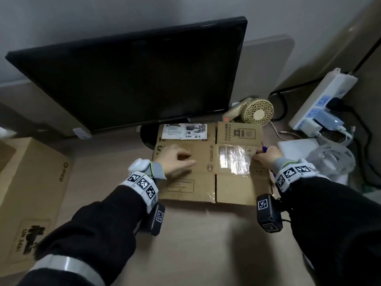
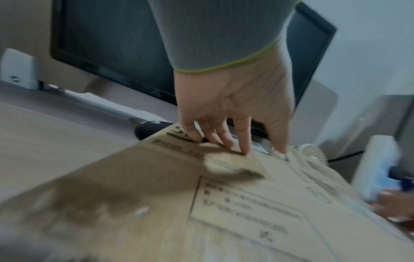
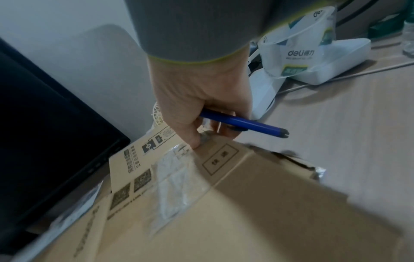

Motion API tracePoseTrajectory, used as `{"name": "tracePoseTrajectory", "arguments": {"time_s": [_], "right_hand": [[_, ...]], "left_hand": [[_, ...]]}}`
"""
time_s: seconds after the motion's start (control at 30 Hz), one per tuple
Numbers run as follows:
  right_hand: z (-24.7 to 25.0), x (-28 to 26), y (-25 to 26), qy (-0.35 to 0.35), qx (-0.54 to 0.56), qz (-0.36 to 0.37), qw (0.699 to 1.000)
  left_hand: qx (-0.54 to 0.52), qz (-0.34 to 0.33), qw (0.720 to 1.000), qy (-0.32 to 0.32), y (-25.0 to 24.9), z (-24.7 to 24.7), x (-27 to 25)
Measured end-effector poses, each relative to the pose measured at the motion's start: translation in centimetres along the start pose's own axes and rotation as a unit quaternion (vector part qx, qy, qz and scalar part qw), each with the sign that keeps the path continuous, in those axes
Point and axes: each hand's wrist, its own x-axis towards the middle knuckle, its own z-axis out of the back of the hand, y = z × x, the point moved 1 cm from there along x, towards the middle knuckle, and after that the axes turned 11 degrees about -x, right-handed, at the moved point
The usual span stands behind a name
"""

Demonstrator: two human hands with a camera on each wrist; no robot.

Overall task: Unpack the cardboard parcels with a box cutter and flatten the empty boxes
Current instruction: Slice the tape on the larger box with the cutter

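A flattened brown cardboard box (image 1: 206,182) with a white shipping label and a strip of clear tape (image 1: 235,159) lies on the desk before the monitor. My left hand (image 1: 175,159) presses its straight fingers (image 2: 243,141) down on the left half of the box (image 2: 224,203). My right hand (image 1: 266,156) rests at the right edge of the box (image 3: 257,195), its fingers curled round a blue box cutter (image 3: 241,123); the thumb (image 3: 195,141) touches the cardboard beside the tape (image 3: 172,179). The blade is not visible.
A black monitor (image 1: 134,79) stands just behind the box. A small beige fan (image 1: 257,112), a white power strip (image 1: 321,100) with plugs and cables, a white box and clear packaging (image 1: 329,159) crowd the right. Another cardboard box (image 1: 31,193) sits at the left.
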Motion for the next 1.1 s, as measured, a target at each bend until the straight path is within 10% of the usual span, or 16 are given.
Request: {"name": "tracePoseTrajectory", "arguments": {"time_s": [0.2, 0.57, 1.1], "right_hand": [[-1.3, 1.0, -0.3, 0.008, -0.071, -0.001, 0.997], [-2.5, 0.7, 0.0, -0.009, -0.188, -0.007, 0.982], [-0.4, -8.3, 11.0, -0.200, -0.244, 0.133, 0.940]], "left_hand": [[-0.074, 0.194, 0.974, -0.093, 4.6, 0.0, 2.2], [-0.128, 0.240, 0.957, -0.101, 5.2, -3.3, -0.1], [-0.040, 0.133, 0.978, -0.157, 0.6, 3.2, -5.7]]}}
